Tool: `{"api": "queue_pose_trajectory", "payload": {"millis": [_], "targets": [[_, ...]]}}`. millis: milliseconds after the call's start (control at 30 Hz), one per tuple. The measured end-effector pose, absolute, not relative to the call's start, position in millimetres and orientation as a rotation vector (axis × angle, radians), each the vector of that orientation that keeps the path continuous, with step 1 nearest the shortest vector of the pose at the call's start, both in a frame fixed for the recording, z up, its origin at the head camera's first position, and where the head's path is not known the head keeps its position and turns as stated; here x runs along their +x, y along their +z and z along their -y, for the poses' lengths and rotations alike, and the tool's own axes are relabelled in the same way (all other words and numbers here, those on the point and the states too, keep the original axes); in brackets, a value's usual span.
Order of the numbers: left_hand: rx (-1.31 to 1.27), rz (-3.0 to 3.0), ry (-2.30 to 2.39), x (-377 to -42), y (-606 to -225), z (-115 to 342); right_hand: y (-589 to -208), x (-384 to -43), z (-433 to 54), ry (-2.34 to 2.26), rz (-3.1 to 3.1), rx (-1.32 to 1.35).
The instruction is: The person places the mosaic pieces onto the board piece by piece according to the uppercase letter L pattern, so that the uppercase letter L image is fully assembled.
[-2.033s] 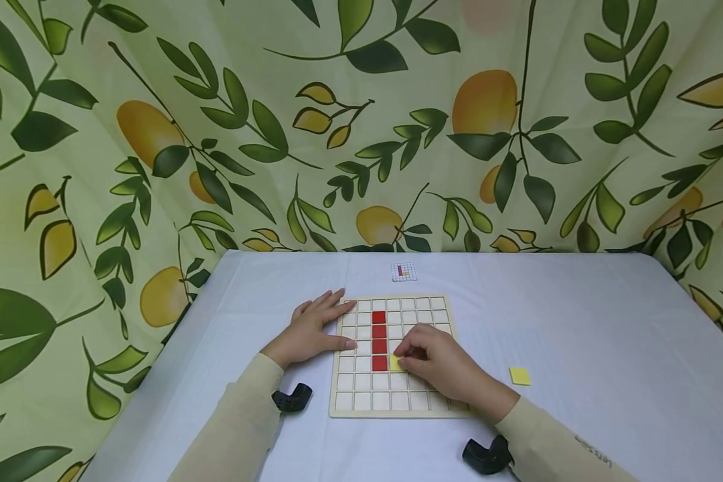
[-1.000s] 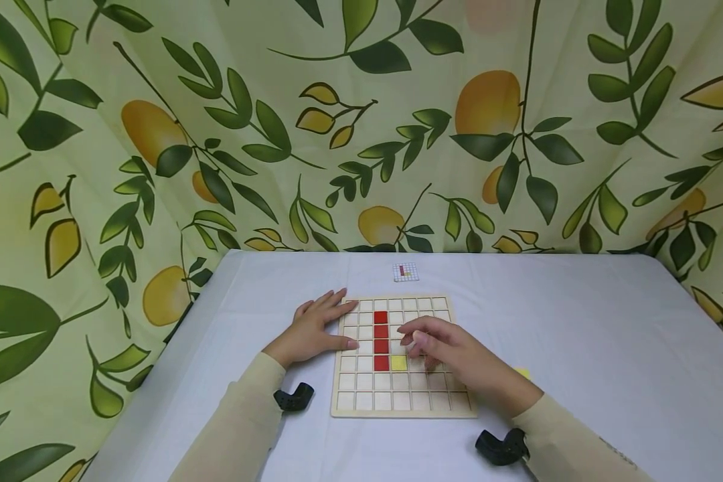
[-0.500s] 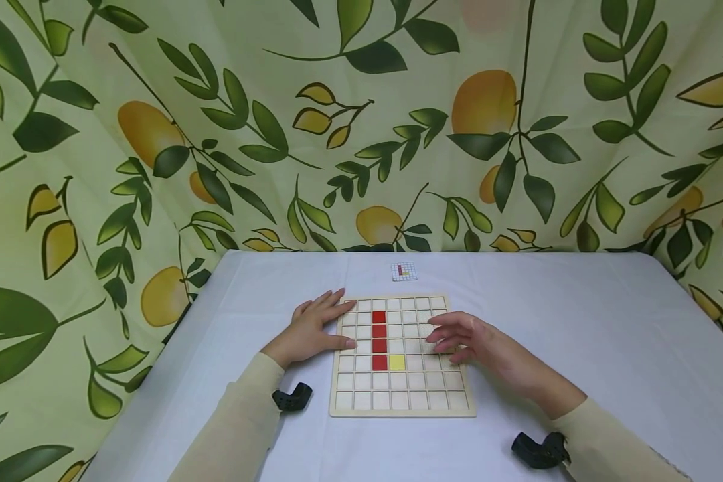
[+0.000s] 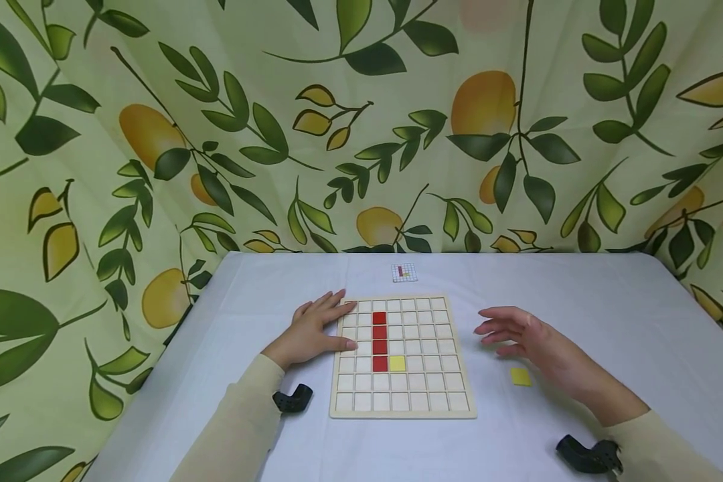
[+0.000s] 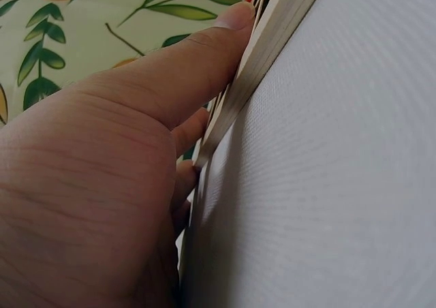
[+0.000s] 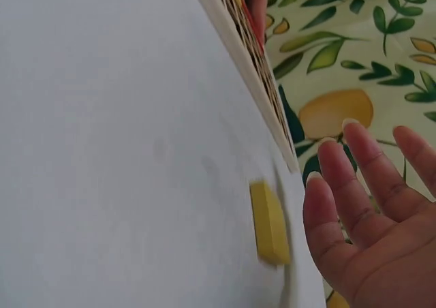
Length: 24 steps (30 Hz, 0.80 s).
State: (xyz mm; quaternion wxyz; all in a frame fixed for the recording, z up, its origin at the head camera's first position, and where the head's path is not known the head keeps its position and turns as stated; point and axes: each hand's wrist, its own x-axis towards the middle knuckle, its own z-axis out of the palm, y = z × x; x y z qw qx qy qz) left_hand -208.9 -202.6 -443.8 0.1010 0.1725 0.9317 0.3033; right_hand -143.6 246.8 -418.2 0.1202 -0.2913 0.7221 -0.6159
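A wooden grid board (image 4: 404,414) lies on the white-covered table, with a column of several red square tiles (image 4: 379,347) and one yellow tile (image 4: 397,363) in its cells. My left hand (image 4: 314,329) rests on the board's left edge, fingers spread and thumb over the rim; the left wrist view shows the thumb (image 5: 204,56) lying on that edge. To the right of the board my right hand (image 4: 536,341) hovers with relaxed fingers and holds nothing. A loose yellow square tile (image 4: 521,377) lies on the cloth just below its fingers, also visible in the right wrist view.
Behind the board lies a small card (image 4: 404,272) printed with a coloured grid pattern. Black devices (image 4: 293,399) are worn at both wrists. A curtain (image 4: 361,134) with fruit and leaf print hangs along the table's far edge.
My right hand has let go of the yellow tile in the cell beside the lowest red one and moved right, off the board, to above the loose yellow tile. The left hand stays put.
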Motion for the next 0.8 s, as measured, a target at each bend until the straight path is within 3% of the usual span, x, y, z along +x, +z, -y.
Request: {"api": "queue_pose_trajectory", "payload": {"millis": [333, 800], "targets": [[0.519, -2.76, 0.883, -210, -444, 203, -434, -137, -270, -1.556, -2.495, -0.598], [0.513, -2.758, 0.887, -210, -444, 203, -444, -136, -278, -1.243, -2.646, -0.662]]}}
